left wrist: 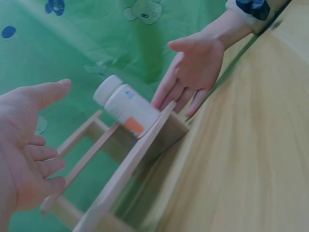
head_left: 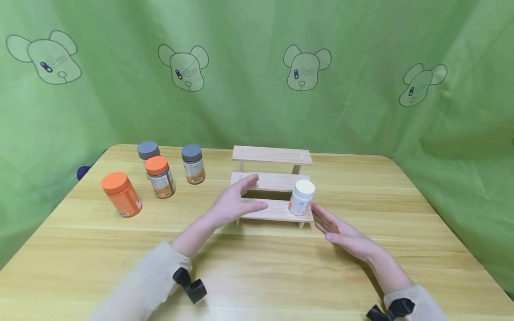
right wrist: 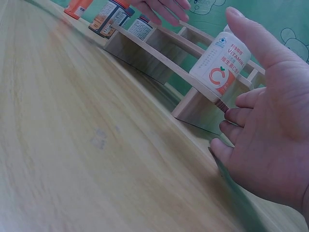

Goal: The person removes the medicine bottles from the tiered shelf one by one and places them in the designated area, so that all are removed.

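A three-step wooden rack (head_left: 271,155) stands on the table. On the right end of its lowest step sits a white vitamin C bottle (head_left: 301,198), upright, with a white lid; its orange logo shows in the right wrist view on the bottle (right wrist: 219,67). My left hand (head_left: 234,204) hovers over the rack's left side, thumb and fingers apart, holding nothing. Beside the rack's right end is my right hand (head_left: 347,235), palm turned inward and fingers extended. Its fingertips lie close to the step's end; I cannot tell whether they touch it.
Left of the rack stand an orange jar (head_left: 122,195), an orange-lidded bottle (head_left: 160,177) and two grey-lidded bottles, one nearer the rack (head_left: 193,165) and one further left (head_left: 148,149). A green curtain (head_left: 249,111) hangs behind the wooden table (head_left: 273,276).
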